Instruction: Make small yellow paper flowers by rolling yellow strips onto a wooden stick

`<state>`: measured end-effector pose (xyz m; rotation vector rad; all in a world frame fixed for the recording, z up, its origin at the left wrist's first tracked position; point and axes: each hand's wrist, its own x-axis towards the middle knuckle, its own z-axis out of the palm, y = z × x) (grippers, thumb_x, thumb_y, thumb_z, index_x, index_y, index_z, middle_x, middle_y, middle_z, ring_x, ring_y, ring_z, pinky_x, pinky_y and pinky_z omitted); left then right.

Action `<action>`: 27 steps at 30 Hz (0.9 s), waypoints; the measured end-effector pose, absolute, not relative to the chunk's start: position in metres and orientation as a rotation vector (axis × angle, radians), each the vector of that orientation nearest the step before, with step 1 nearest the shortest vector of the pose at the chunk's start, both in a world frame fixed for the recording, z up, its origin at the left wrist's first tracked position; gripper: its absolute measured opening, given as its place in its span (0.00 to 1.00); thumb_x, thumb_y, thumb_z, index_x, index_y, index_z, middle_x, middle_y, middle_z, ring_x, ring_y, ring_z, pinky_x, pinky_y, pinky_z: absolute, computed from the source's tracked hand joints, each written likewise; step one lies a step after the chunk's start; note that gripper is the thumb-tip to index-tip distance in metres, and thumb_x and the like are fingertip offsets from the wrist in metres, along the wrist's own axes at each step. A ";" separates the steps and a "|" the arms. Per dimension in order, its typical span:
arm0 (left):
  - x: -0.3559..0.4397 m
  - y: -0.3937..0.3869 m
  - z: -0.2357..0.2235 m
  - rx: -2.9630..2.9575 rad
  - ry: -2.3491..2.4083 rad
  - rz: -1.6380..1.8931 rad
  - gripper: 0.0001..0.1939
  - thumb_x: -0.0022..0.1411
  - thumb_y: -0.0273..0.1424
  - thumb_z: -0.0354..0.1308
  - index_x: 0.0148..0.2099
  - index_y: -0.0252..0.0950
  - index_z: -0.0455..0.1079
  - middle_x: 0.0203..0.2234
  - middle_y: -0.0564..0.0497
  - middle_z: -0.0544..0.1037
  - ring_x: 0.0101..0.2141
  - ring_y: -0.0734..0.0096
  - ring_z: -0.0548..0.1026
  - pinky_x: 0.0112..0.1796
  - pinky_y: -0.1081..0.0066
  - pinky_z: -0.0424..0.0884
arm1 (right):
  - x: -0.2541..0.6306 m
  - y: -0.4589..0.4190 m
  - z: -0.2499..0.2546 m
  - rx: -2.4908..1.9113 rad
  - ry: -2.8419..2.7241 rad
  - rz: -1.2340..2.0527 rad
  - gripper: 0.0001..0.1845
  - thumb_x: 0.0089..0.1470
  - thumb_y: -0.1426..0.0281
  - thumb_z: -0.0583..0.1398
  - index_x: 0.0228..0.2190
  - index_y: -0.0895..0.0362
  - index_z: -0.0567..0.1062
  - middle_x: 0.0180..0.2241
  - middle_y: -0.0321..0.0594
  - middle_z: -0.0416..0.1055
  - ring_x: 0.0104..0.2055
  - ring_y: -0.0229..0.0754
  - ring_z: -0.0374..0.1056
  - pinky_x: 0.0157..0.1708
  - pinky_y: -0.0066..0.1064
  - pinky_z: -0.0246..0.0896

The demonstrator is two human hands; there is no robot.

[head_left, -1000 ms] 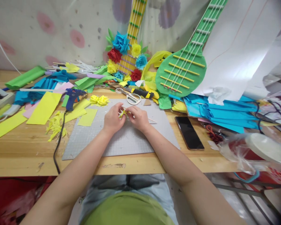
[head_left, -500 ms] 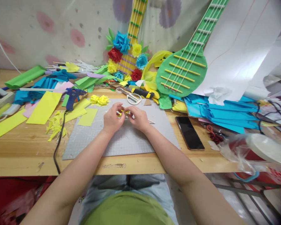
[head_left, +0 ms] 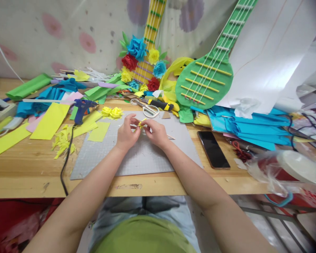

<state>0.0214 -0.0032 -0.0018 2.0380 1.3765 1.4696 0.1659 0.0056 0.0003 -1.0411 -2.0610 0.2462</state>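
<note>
Pale cloth [head_left: 100, 28]: one backdrop, pink and purple round prints, cut off at the top.
Wooden table [head_left: 28, 172]: one, much of its back part buried under coloured paper.
Green roll [head_left: 28, 86]: one, far left.
Yellow scraps [head_left: 61, 140]: one loose heap, too tangled to count.
Glue gun [head_left: 80, 110]: one, blue, its black cord [head_left: 65, 165] running to the front edge, then lost from sight.
Yellow flowers [head_left: 112, 112]: two, side by side, by the back left of one grey mat [head_left: 152, 161].
Left hand [head_left: 127, 131]: thumb and fingertips pinched on the yellow strip [head_left: 140, 124].
Strip's place: one piece, between both hands' fingertips, above the mat; fingers cover too much to make out its shape.
Yellow guitar [head_left: 150, 33]: one, neck cut off; at least eight paper blooms [head_left: 137, 48] around it.
Scissors [head_left: 150, 111]: one pair, behind the hands.
Right hand [head_left: 156, 133]: thumb and fingertips together on the strip's right side; one pale stick [head_left: 171, 137] partly hidden behind it.
Green guitar [head_left: 204, 77]: one, neck also cut off.
Phone [head_left: 213, 150]: one, dark screen up.
Tub [head_left: 297, 167]: one, bagged, contents unclear.
</note>
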 end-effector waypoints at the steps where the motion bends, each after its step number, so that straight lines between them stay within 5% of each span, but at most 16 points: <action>1: 0.021 -0.003 -0.002 2.044 1.373 1.474 0.23 0.50 0.24 0.52 0.49 0.38 0.52 0.33 0.53 0.72 0.32 0.78 0.72 0.31 0.76 0.71 | 0.166 0.006 0.000 -1.044 -2.063 0.250 0.13 0.47 0.78 0.51 0.35 0.54 0.69 0.35 0.35 0.71 0.35 0.35 0.66 0.34 0.26 0.58; 27: 0.020 -0.004 -0.003 2.069 1.378 1.437 0.24 0.50 0.24 0.51 0.50 0.38 0.52 0.33 0.53 0.72 0.33 0.78 0.72 0.32 0.76 0.71 | 0.167 0.007 -0.003 -1.039 -2.059 0.272 0.12 0.48 0.75 0.51 0.35 0.54 0.70 0.35 0.36 0.71 0.32 0.35 0.65 0.34 0.26 0.58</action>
